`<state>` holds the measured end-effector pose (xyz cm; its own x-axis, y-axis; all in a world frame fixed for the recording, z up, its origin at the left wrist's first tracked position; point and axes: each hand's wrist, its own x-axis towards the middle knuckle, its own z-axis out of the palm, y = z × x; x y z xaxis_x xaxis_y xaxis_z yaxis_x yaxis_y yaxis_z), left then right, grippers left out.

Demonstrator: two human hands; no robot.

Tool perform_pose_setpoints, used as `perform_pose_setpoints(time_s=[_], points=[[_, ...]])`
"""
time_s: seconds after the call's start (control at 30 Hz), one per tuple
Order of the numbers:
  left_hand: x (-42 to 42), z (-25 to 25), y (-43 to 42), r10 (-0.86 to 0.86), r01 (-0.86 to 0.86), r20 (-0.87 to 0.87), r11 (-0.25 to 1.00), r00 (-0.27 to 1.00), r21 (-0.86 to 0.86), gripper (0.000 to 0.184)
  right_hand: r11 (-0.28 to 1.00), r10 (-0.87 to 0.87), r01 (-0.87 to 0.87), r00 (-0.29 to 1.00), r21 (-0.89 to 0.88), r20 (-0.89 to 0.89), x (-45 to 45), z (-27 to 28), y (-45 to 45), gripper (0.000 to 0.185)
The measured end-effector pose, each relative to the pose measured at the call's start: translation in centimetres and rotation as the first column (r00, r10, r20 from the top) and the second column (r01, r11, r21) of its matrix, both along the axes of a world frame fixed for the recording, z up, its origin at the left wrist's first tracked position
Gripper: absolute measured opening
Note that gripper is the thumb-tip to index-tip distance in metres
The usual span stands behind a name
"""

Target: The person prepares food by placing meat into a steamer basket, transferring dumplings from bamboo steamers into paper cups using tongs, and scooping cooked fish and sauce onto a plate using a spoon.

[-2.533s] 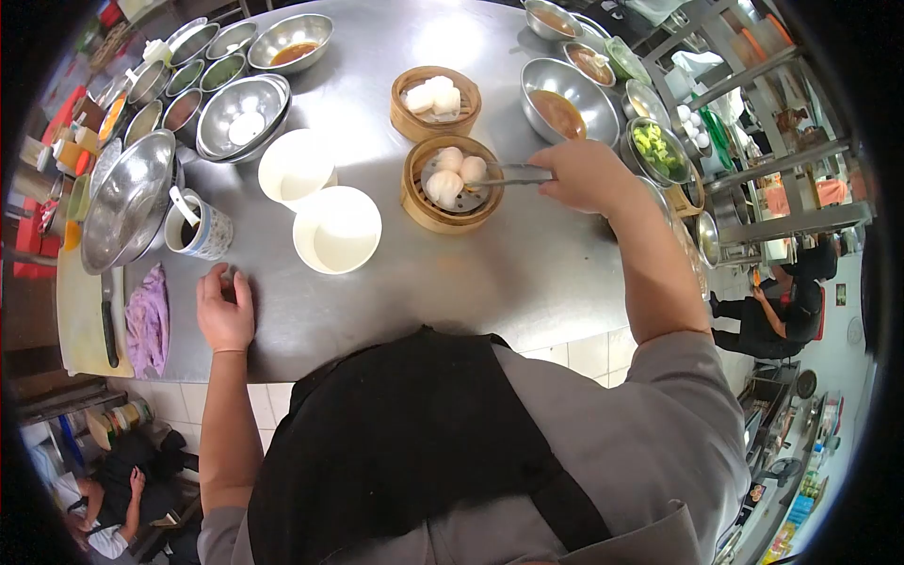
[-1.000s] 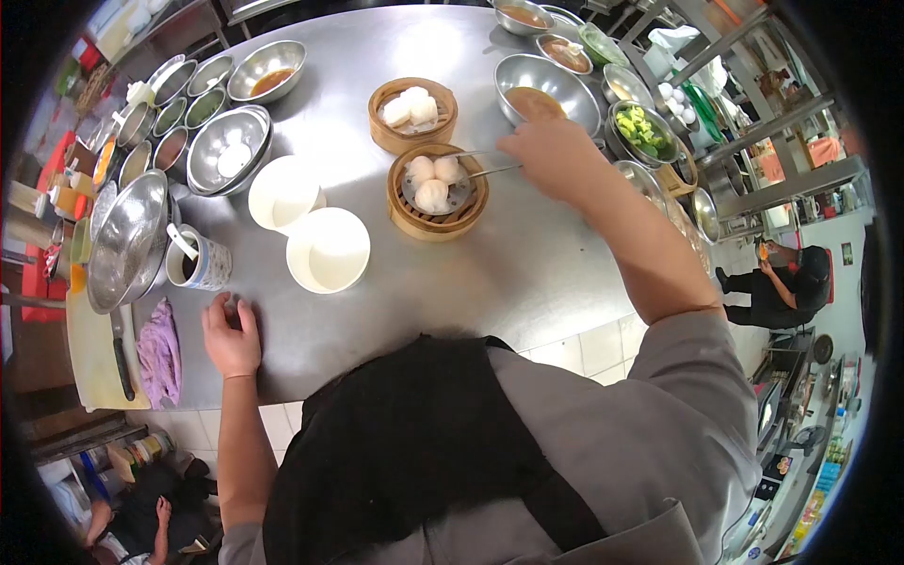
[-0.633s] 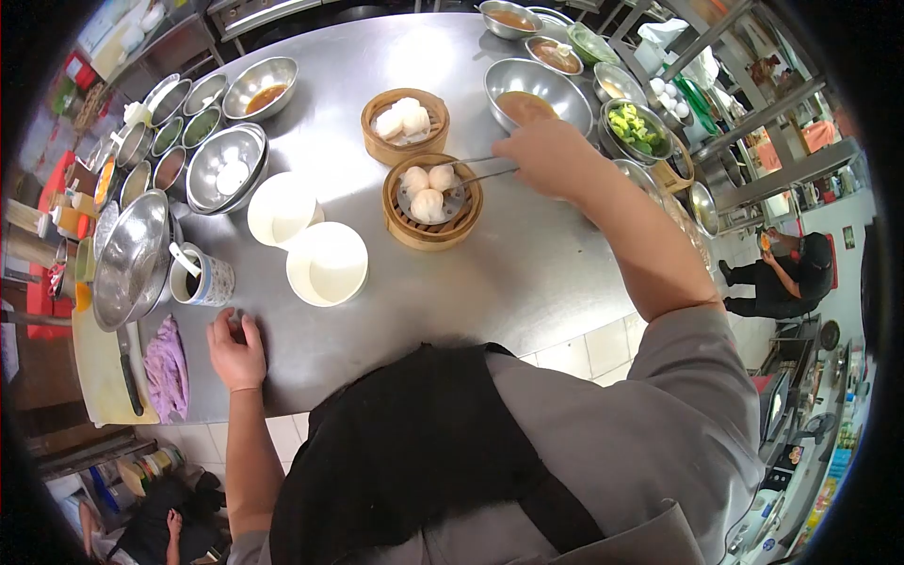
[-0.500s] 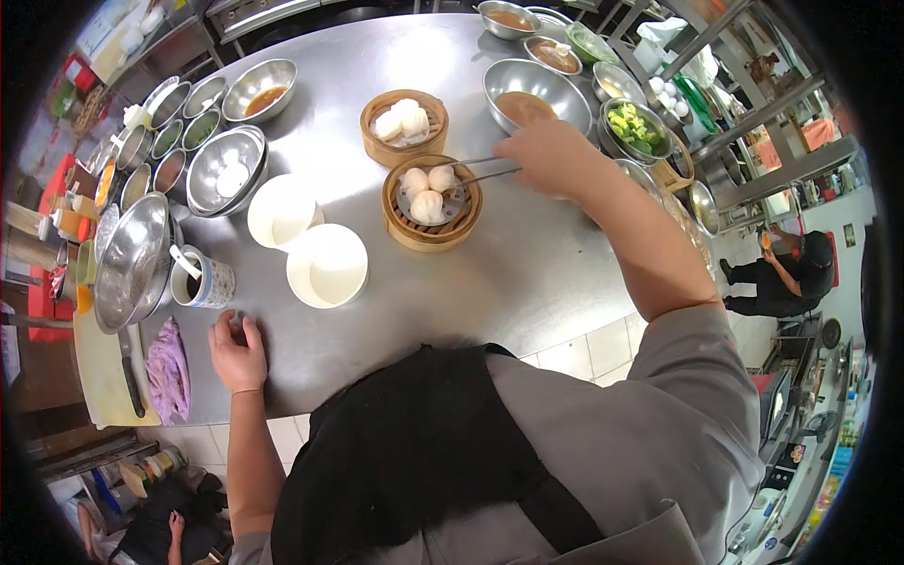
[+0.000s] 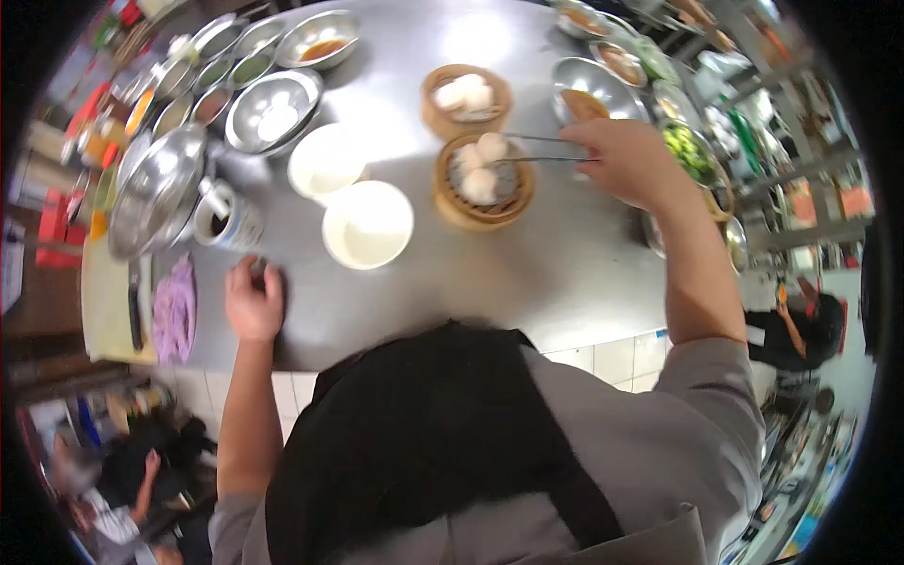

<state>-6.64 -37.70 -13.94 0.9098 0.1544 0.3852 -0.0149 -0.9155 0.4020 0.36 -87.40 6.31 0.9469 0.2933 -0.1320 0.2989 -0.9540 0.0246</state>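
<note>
My right hand (image 5: 633,162) is closed around thin metal tongs (image 5: 551,158). Their tips meet the right-hand dumpling (image 5: 492,147), one of three pale round dumplings in the nearer bamboo steamer (image 5: 482,218). That dumpling looks slightly raised against the other two, though blur makes this hard to judge. Just behind stands a second bamboo steamer (image 5: 433,118) with white buns or dumplings (image 5: 464,93) in it. On the metal table, my left hand (image 5: 254,306) rests with loosely curled fingers and thumb apart, holding nothing visible. It lies just in front of a patterned cup (image 5: 247,226) containing dark liquid.
Two white bowls (image 5: 368,226) stand left of the steamers. Metal bowls (image 5: 155,193) crowd the left side, near a purple cloth (image 5: 174,311) and a knife (image 5: 136,315) on a cutting board. A sauce bowl (image 5: 612,89) and chopped greens (image 5: 689,153) are at the right. Other people are farther off.
The view has shifted, so the table sits higher and further right. The tonged dumpling has moved closer to the other two and seems a little higher. My left hand stays near the cup.
</note>
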Motion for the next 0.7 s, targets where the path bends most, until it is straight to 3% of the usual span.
perform_pose_setpoints(time_s=[0.07, 0.2, 0.3, 0.33, 0.43, 0.53, 0.63, 0.7], points=[[0.0, 0.4, -0.3, 0.014, -0.014, -0.030, 1.000, 0.999, 0.001, 0.028, 0.995, 0.016, -0.014, 1.000, 0.100, -0.014, -0.5, 1.1, 1.7, 0.036], [-0.1, 0.9, -0.6, 0.037, -0.038, -0.069, 0.999, 0.997, -0.010, 0.027, 0.876, 0.373, -0.418, 0.904, 0.242, 0.209, -0.4, -1.0, 5.6, 0.036], [0.0, 0.5, -0.2, 0.041, -0.042, -0.061, 0.999, 0.997, -0.004, 0.028, 0.860, 0.444, -0.466, 0.884, 0.209, 0.149, 0.1, -1.9, 9.8, 0.029], [0.0, 0.4, -0.1, 0.045, -0.045, -0.059, 0.999, 0.997, 0.001, 0.028, 0.863, 0.453, -0.474, 0.879, 0.175, 0.148, 0.6, -3.0, 10.8, 0.018], [-0.1, 0.6, -0.3, 0.054, -0.057, -0.075, 0.998, 0.996, -0.039, 0.029, 0.858, 0.499, -0.506, 0.862, 0.087, 0.088, 1.3, -4.4, 13.1, 0.024], [-0.1, 0.4, -0.2, 0.052, -0.054, -0.061, 0.998, 0.997, -0.034, 0.028, 0.864, 0.503, -0.503, 0.864, -0.029, -0.018, 1.3, -4.5, 15.3, 0.018], [0.0, 0.5, -0.3, 0.052, -0.054, -0.060, 0.998, 0.997, -0.025, 0.027, 0.846, 0.533, -0.533, 0.846, 0.023, 0.026, 1.4, -5.4, 16.0, 0.016], [0.0, 0.7, -0.3, 0.052, -0.054, -0.064, 0.998, 0.997, -0.022, 0.027, 0.860, 0.508, -0.509, 0.861, -0.032, -0.032, 1.2, -5.6, 16.8, 0.016]])
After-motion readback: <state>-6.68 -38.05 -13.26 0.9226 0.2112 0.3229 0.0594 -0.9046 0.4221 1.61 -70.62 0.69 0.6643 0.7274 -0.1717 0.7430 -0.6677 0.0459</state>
